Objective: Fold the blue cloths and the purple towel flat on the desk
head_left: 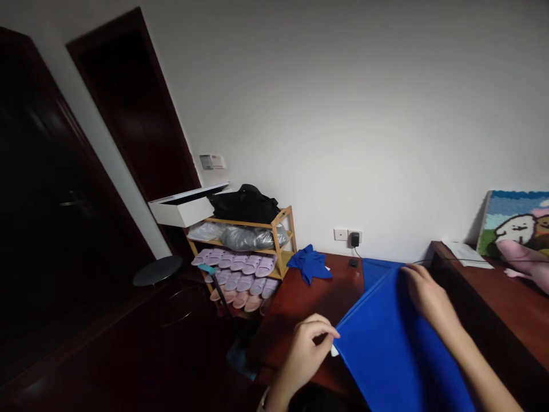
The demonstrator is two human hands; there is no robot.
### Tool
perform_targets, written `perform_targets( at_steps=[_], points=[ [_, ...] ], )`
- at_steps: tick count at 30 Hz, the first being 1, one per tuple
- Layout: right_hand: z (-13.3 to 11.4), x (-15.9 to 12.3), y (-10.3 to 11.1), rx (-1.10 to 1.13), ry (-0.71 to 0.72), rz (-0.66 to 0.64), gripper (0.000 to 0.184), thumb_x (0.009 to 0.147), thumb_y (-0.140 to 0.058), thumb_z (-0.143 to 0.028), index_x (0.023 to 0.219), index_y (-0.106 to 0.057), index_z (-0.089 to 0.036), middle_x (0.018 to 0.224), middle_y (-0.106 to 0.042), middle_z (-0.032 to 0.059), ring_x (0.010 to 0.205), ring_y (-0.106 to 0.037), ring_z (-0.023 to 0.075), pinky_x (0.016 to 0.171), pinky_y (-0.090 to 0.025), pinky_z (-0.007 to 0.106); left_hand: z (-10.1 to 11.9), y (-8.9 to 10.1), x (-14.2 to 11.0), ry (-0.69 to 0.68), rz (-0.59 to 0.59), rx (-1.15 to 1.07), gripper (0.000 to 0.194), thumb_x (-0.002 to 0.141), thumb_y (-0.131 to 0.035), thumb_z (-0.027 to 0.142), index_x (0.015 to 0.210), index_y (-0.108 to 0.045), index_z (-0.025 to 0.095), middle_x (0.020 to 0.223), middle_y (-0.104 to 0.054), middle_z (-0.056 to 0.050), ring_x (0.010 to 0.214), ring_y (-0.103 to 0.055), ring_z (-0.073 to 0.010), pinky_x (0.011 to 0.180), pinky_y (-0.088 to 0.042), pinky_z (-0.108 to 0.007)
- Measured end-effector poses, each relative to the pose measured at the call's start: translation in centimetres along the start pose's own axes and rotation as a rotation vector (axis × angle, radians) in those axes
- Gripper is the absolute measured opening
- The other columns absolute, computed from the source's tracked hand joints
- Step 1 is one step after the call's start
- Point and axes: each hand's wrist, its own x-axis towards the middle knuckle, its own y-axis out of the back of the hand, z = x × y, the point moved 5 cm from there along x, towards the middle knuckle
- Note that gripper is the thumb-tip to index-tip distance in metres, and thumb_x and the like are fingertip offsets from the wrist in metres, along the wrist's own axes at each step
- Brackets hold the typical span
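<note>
A blue cloth with straight hemmed edges spreads over the right part of the dark red table and hangs toward me. At its left corner, beside a small white tag, my left hand pinches the fabric between thumb and fingers. Farther back, my right hand has its fingers closed on the cloth's upper edge. Part of the cloth lies flat beyond the raised fold. On the table's far left corner sits a second, crumpled blue cloth.
A wooden rack of lilac and pink slippers stands left of the table, topped by a black bag and white box. A plugged-in adapter is on the wall. A raised ledge at right bears a pink plush toy.
</note>
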Motion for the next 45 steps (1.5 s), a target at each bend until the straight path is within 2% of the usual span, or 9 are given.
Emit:
perform_targets(
  at_steps=[7, 11, 17, 21, 25, 30, 37, 40, 45],
  points=[
    [-9.8, 4.5, -21.8, 0.184, 0.071, -0.565, 0.057, 0.085, -0.043, -0.010, 0.138, -0.062, -0.013, 0.151, -0.053, 0.0147, 0.130, -0.058, 0.0219, 0.113, -0.041, 0.032, -20.4, 1.4, -4.3, 0.436, 0.220, 0.063, 0.038, 0.075, -0.066, 0.051, 0.088, -0.083, 0.020, 0.087, -0.081, -0.011, 0.080, -0.074, -0.0291, 0.078, -0.059, -0.039],
    [-14.7, -0.5, -27.8, 0.224, 0.105, -0.692, 0.061, 0.078, -0.050, -0.011, 0.139, -0.062, -0.012, 0.157, -0.046, 0.0142, 0.138, -0.052, 0.0227, 0.115, -0.040, 0.032, -27.9, 3.4, -7.5, 0.602, 0.298, 0.075, 0.050, 0.065, -0.069, 0.058, 0.086, -0.083, 0.015, 0.077, -0.080, -0.010, 0.074, -0.074, -0.0301, 0.072, -0.058, -0.039],
    [-10.0, -13.6, -25.8, 0.149, -0.048, -0.480, 0.055, 0.097, -0.033, -0.031, 0.146, -0.057, -0.025, 0.160, -0.041, 0.0056, 0.150, -0.031, 0.0304, 0.125, -0.027, 0.054, -28.7, 4.8, -8.5, 0.561, 0.303, 0.164, 0.043, 0.070, -0.065, 0.053, 0.088, -0.083, 0.019, 0.089, -0.082, -0.011, 0.088, -0.076, -0.0313, 0.083, -0.060, -0.039],
    [-3.6, -22.2, -23.0, 0.062, -0.190, -0.393, 0.071, 0.093, -0.039, -0.048, 0.155, -0.005, -0.059, 0.157, -0.038, -0.0154, 0.147, -0.027, 0.0329, 0.119, -0.035, 0.066, -28.0, 4.9, -8.7, 0.564, 0.293, 0.263, 0.035, 0.072, -0.062, 0.046, 0.086, -0.083, 0.023, 0.098, -0.082, -0.010, 0.100, -0.075, -0.0318, 0.091, -0.058, -0.040],
    [-1.3, -25.6, -21.0, 0.053, -0.195, -0.357, 0.082, 0.092, -0.039, -0.051, 0.146, 0.022, -0.057, 0.157, -0.031, -0.0204, 0.144, -0.029, 0.0323, 0.115, -0.041, 0.067, -27.4, 4.6, -9.0, 0.553, 0.302, 0.329, 0.035, 0.073, -0.058, 0.046, 0.087, -0.082, 0.024, 0.099, -0.081, -0.009, 0.099, -0.076, -0.0308, 0.090, -0.058, -0.038],
    [-1.2, -26.0, -20.0, 0.076, -0.216, -0.319, 0.078, 0.094, -0.036, -0.050, 0.149, 0.018, -0.058, 0.157, -0.031, -0.0209, 0.143, -0.035, 0.0308, 0.114, -0.044, 0.065, -26.9, 3.9, -9.8, 0.521, 0.319, 0.364, 0.037, 0.076, -0.054, 0.046, 0.086, -0.081, 0.023, 0.096, -0.081, -0.010, 0.093, -0.076, -0.0302, 0.086, -0.060, -0.038],
    [0.5, -24.2, -20.1, -0.005, -0.262, -0.357, 0.059, 0.099, -0.027, -0.046, 0.144, -0.059, -0.026, 0.143, -0.061, 0.0069, 0.136, -0.053, 0.0313, 0.120, -0.035, 0.059, -26.5, 3.9, -10.1, 0.406, 0.343, 0.525, 0.034, 0.084, -0.048, 0.041, 0.087, -0.078, 0.024, 0.100, -0.076, -0.010, 0.090, -0.075, -0.0282, 0.084, -0.061, -0.038],
    [1.8, -19.0, -20.7, -0.049, -0.235, -0.341, 0.060, 0.102, -0.022, -0.041, 0.144, -0.059, -0.018, 0.144, -0.060, 0.0109, 0.134, -0.055, 0.0282, 0.121, -0.035, 0.049, -25.6, 2.9, -8.3, 0.300, 0.329, 0.695, 0.040, 0.094, -0.041, 0.038, 0.100, -0.077, 0.023, 0.113, -0.073, -0.011, 0.102, -0.072, -0.0285, 0.093, -0.058, -0.041],
    [4.3, -10.9, -25.2, -0.161, -0.355, -0.545, 0.065, 0.102, -0.018, -0.039, 0.159, -0.034, -0.011, 0.167, -0.027, 0.0059, 0.155, -0.021, 0.0251, 0.126, -0.020, 0.043, -26.0, -1.4, -4.8, 0.095, 0.110, 0.899, 0.044, 0.101, -0.041, 0.039, 0.136, -0.065, 0.026, 0.145, -0.062, -0.008, 0.134, -0.056, -0.0288, 0.111, -0.048, -0.048]
  ],
)
